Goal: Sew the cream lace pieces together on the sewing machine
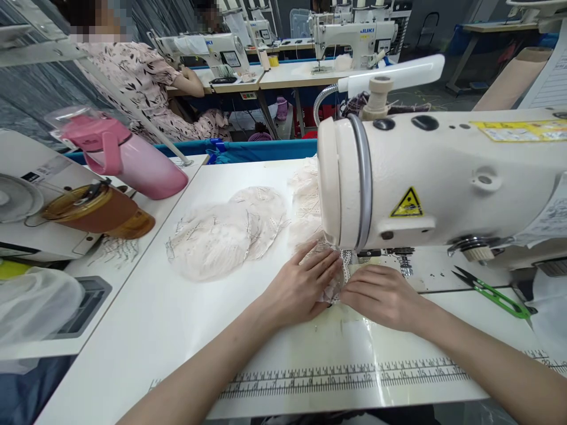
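Observation:
Pale lace fabric (334, 288) lies under the head of a white sewing machine (425, 183), and more pale lace (305, 198) spreads behind it. My left hand (299, 286) rests flat on the lace with its fingers stretched forward, left of the needle area. At the lace's right edge, my right hand (383, 295) has its fingers pressed together, pinching the fabric. The machine head hides the needle and presser foot. Further left, two rounded lace pieces (210, 239) overlap on the white table (248, 321).
Green-handled thread snips (496, 295) lie at the right. A printed ruler (332, 376) runs along the front edge. A pink bottle (133, 159) and an amber cup (97, 209) stand at the left. Beyond the table, a person (133, 82) sits near other sewing machines (354, 38).

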The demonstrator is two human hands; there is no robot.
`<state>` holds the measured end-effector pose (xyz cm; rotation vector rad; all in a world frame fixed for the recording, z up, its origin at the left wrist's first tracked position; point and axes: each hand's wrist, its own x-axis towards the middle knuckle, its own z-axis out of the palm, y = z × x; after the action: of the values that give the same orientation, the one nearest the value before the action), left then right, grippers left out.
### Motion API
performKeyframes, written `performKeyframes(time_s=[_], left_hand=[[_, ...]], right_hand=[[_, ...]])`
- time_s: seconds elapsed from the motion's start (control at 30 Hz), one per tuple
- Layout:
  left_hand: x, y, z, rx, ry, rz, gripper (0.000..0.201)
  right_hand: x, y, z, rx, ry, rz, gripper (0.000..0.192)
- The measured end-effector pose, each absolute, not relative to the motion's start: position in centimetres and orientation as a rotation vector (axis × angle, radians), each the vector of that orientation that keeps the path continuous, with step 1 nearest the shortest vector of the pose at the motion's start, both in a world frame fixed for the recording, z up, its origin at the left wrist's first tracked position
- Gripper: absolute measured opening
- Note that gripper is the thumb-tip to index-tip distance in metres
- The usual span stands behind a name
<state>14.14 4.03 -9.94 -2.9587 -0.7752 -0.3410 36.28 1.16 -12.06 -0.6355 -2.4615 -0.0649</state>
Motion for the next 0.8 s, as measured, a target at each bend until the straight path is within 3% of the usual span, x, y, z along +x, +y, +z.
performKeyframes(time_s=[0.8], left_hand=[[16.0,2.7,-10.8,-2.789,-0.928,-0.436,0.048]], right_hand=[[37.2,1.2,-11.5,-0.872,-2.421,-0.136,0.018]])
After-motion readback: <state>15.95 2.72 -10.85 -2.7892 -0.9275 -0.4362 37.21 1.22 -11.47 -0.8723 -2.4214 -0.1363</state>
